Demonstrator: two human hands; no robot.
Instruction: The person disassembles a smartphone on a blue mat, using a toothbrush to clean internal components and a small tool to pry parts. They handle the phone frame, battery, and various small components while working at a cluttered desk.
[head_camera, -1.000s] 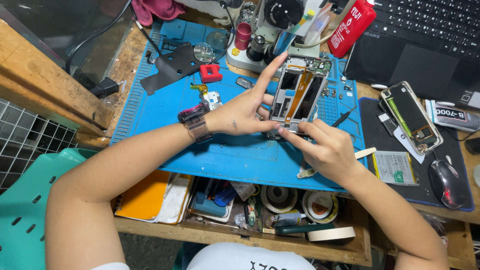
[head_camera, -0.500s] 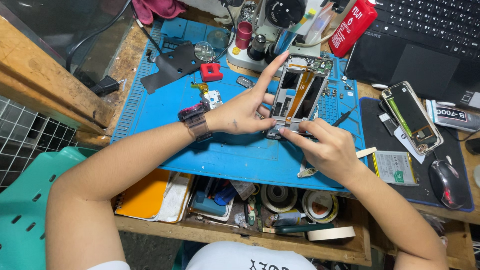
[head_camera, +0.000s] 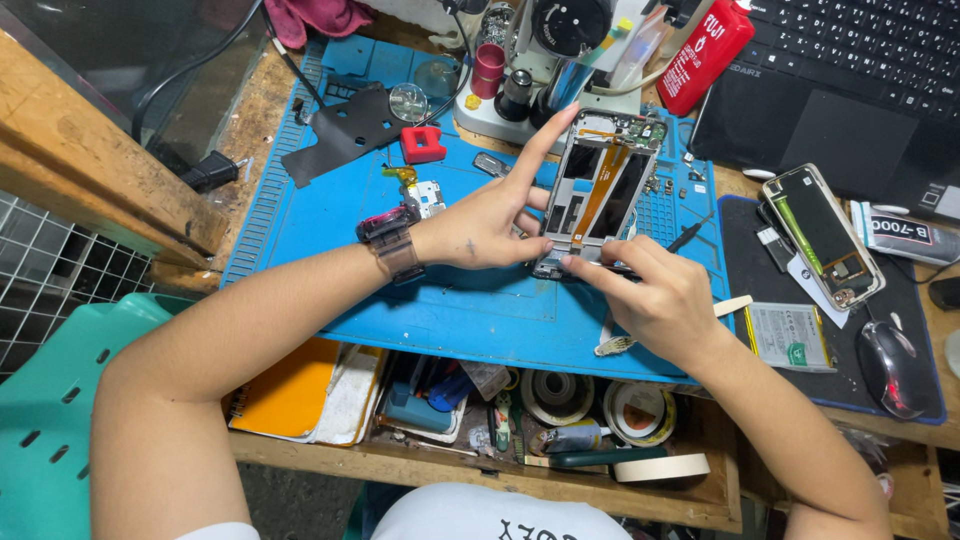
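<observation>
Fingers of the left hand (head_camera: 488, 226) spread along the opened silver-framed phone (head_camera: 598, 190) on the blue mat (head_camera: 330, 220); right hand (head_camera: 660, 297) pinches a thin black tool (head_camera: 683, 238) at its near end.

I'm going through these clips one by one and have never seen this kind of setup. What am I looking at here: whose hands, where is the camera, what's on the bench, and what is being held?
The camera sits on a person's head and looks down at their own two bare hands over a workbench. The left hand, with a watch on its wrist, steadies an opened phone lying on a blue work mat. The right hand pinches a thin dark tool at the phone's lower edge. Around them lie a second opened phone, a flat battery, a mouse, a laptop and a microscope base. An open drawer below holds rolls of tape.
</observation>
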